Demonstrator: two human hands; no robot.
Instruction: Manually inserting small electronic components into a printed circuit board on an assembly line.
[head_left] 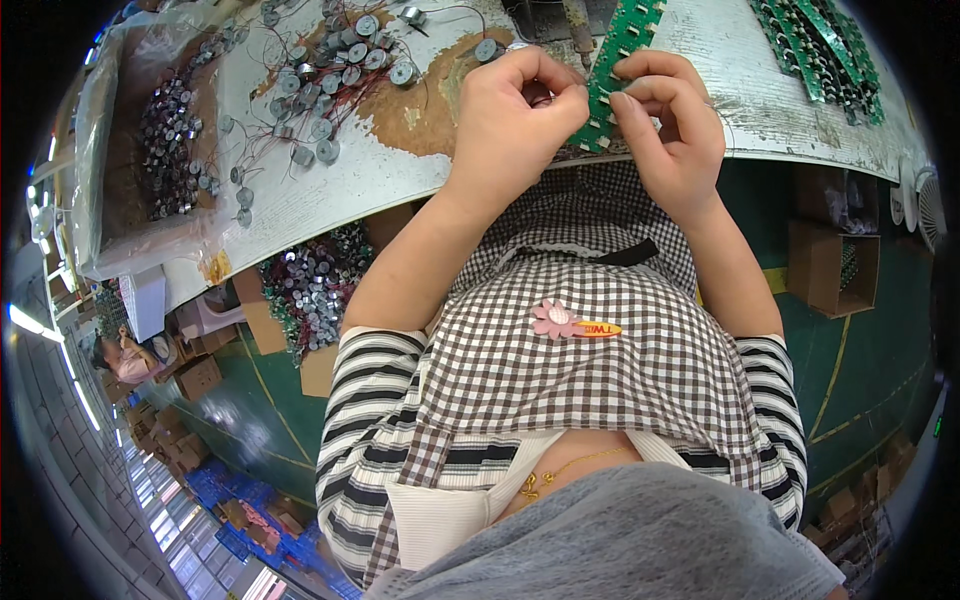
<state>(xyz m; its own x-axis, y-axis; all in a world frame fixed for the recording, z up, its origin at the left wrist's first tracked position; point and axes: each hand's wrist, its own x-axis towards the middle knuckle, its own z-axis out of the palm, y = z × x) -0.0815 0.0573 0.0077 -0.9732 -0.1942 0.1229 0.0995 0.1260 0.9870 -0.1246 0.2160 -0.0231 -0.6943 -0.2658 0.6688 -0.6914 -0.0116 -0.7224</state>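
While the right hand grips the long edge of the green circuit board with thumb and fingertips, the left hand is positioned at the opposite edge. The right grip is narrow and holds the board. The left fingers are curled toward the thumb; a reddish strand shows inside the curl, but whether the fingertips are closed on it cannot be told. The board lies slantwise between the two hands, over the near edge of the worktable, and carries pale connectors along its length.

A slim metal-tipped tool points down just beside the board's left side. To the left of the left hand, a single round motor rests near the knuckles. Farther left, loose motors with thin red wires are spread in a pile. At the table's left end, a plastic-lined box contains more small motors. At the far right, populated green boards are stacked together. Below the table, left of the person, another heap of motors is visible.
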